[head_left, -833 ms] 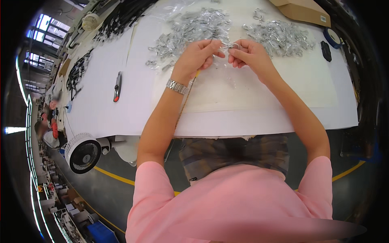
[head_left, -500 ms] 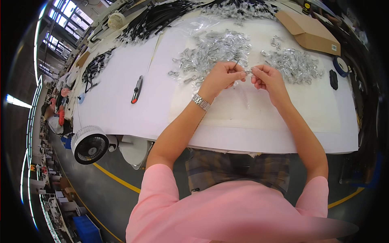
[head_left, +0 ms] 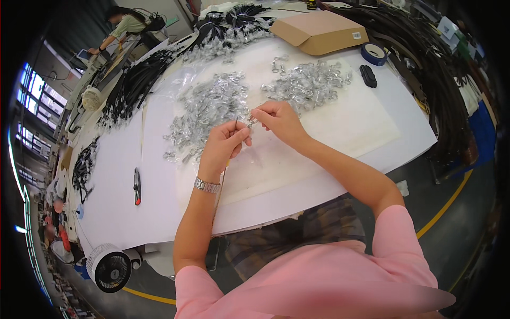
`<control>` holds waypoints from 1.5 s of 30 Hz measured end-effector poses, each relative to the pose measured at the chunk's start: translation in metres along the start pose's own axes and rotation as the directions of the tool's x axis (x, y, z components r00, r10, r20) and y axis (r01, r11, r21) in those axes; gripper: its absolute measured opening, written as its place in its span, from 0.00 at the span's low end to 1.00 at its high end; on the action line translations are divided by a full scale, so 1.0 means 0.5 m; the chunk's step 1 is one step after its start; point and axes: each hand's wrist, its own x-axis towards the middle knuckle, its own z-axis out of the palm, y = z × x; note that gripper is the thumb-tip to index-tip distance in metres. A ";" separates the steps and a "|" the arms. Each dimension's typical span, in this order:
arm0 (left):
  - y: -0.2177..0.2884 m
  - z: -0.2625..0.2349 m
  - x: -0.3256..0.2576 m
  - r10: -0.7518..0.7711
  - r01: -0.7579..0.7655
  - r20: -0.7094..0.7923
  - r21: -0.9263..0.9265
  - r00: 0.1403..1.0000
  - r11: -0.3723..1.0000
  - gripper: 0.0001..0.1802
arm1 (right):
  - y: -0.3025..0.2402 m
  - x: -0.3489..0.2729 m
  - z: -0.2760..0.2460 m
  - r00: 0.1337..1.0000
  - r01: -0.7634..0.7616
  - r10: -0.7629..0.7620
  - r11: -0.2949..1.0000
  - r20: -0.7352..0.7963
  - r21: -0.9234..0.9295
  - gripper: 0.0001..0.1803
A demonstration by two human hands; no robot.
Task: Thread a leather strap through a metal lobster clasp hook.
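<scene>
In front of the piles, both my hands meet fingertip to fingertip. My left hand (head_left: pixel 223 144), with a metal watch on its wrist, is closed on a small silver metal clasp (head_left: pixel 251 121). A thin dark point sticks up from its fingers; the rest of that item is mostly hidden in the hand. The fingers of my right hand (head_left: pixel 282 121) pinch the same clasp from the other side. Just beyond my left hand lies a pile of silver clasps in clear plastic (head_left: pixel 210 106). A second pile of silver clasps (head_left: pixel 308 84) lies beyond my right hand.
A utility knife (head_left: pixel 137 186) lies left on the white table (head_left: pixel 111 212). Bundles of black straps (head_left: pixel 135 85) line the far left. Far right are a cardboard box (head_left: pixel 319 32), a blue tape roll (head_left: pixel 374 53) and a black object (head_left: pixel 367 76). A fan (head_left: pixel 110 268) stands near left.
My view has turned, so the table appears shifted leftward. The hands stay together at the clasp; my right hand now bends over it from above.
</scene>
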 end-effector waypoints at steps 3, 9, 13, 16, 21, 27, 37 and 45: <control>-0.005 0.003 -0.006 -0.043 0.047 0.065 -0.062 0.997 0.997 0.11 | 0.000 -0.014 -0.002 0.999 -0.041 0.041 0.999 0.000 0.006 0.16; 0.000 0.003 0.000 -0.133 0.155 0.132 -0.177 0.982 0.972 0.16 | -0.018 -0.010 0.003 0.992 0.089 -0.074 0.984 0.101 -0.154 0.10; -0.005 0.001 0.003 -0.170 0.189 0.145 -0.135 0.975 0.973 0.16 | -0.030 -0.010 0.001 0.987 -0.085 0.086 0.996 0.132 -0.013 0.10; -0.006 0.008 0.003 -0.154 0.178 0.170 -0.139 0.973 0.974 0.17 | -0.049 -0.010 -0.011 0.983 -0.146 0.143 0.989 0.117 0.016 0.11; -0.008 0.006 -0.016 -0.105 0.111 0.053 -0.133 0.993 0.985 0.14 | -0.032 -0.006 0.007 0.986 -0.162 0.152 0.973 0.070 0.164 0.12; 0.000 0.029 -0.005 0.010 -0.011 -0.040 -0.020 0.999 1.000 0.13 | -0.036 -0.010 -0.011 0.971 -0.226 0.215 0.967 0.103 0.115 0.13; -0.001 0.019 -0.004 -0.037 0.042 0.059 -0.097 0.998 0.994 0.13 | -0.033 0.010 -0.006 0.982 -0.155 0.143 0.984 0.125 0.093 0.14; -0.006 0.037 -0.016 0.018 -0.034 -0.119 -0.130 0.993 0.991 0.11 | -0.044 -0.030 0.011 0.909 -0.414 0.364 0.841 0.203 0.347 0.20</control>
